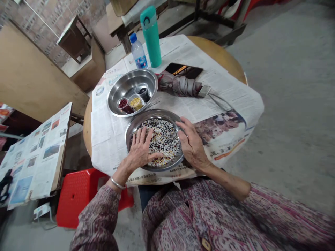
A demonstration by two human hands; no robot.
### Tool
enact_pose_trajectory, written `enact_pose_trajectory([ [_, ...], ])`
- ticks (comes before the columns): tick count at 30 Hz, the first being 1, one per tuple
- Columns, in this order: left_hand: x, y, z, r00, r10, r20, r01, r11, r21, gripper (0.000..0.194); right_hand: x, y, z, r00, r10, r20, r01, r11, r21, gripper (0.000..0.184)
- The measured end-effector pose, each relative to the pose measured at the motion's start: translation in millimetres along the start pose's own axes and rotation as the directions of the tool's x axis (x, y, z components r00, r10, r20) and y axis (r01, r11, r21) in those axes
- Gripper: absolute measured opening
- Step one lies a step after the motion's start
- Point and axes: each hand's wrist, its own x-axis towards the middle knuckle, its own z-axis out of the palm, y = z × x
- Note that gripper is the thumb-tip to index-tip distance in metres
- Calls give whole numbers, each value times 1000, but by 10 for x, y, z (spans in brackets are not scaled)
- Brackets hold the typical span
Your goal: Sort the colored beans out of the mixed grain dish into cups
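A round steel basin (178, 163) near the table's front edge holds mixed beans (164, 141) in white, black, yellow and dark red, spread over its bottom. Fingers spread, my left hand (141, 148) lies flat over the left side of the beans. At the right rim is my right hand (192, 143), its fingers apart and its palm turned toward the basin; whether it touches the rim is hard to make out. Just behind stands a second steel basin (117, 90) with three small clear cups: dark red beans (123, 103), yellow beans (136, 103) and black beans (143, 91).
Newspaper (104, 146) covers the round table. A folded grey umbrella (183, 85), a phone (192, 71), a water bottle (138, 52) and a teal flask (152, 42) stand or lie at the back. A red stool (75, 195) is on the floor at left.
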Motion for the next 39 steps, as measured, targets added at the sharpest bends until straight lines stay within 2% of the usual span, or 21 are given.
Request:
enact_pose_trajectory([
  [2,49,86,-29,990,85,109,-92,994,61,103,0,2,3,1000,-2,-7,2,1000,9,43],
  [4,121,193,-36,967,187,171,-204,975,84,93,0,4,4,1000,2,-8,-2,1000,13,43],
  [6,222,299,-6,946,269,180,-287,954,86,81,-1,5,3,1000,7,-6,-7,1000,13,42],
  [8,346,373,42,939,304,161,-320,943,90,73,-2,5,1,1000,7,-5,-7,1000,12,42],
  [10,469,388,77,952,274,134,-288,952,99,69,0,4,2,1000,7,-5,-7,1000,12,43],
  [14,561,240,56,993,96,74,-105,987,125,73,4,2,7,1000,5,-3,-5,1000,2,43],
  [17,419,94,4,999,-43,32,38,988,151,80,6,-1,7,1000,-7,4,7,1000,-1,43],
  [19,259,40,-28,994,-98,45,90,983,158,88,5,-5,2,1000,-11,13,11,1000,2,44],
  [22,41,44,-68,986,-58,156,36,989,140,101,2,-13,-6,1000,-6,26,6,1000,7,44],
  [25,-33,124,-83,968,81,239,-113,986,123,99,-4,-20,-12,1000,-4,30,3,1000,10,44],
  [28,53,241,-41,951,210,229,-244,960,136,86,-10,-24,-12,1000,6,29,-6,1000,4,43],
  [30,158,317,13,947,252,200,-282,948,145,79,-14,-24,-11,999,17,31,-17,1000,-3,43],
  [34,345,384,98,972,200,120,-219,960,177,69,-18,-20,-9,1000,7,26,-7,1000,-12,43],
  [37,358,324,81,998,61,28,-65,979,195,63,-17,-21,-12,1000,3,21,-3,1000,-23,44],
  [39,294,254,31,999,-32,-30,37,983,182,58,-17,-23,-16,1000,6,28,-5,1000,-27,44],
])
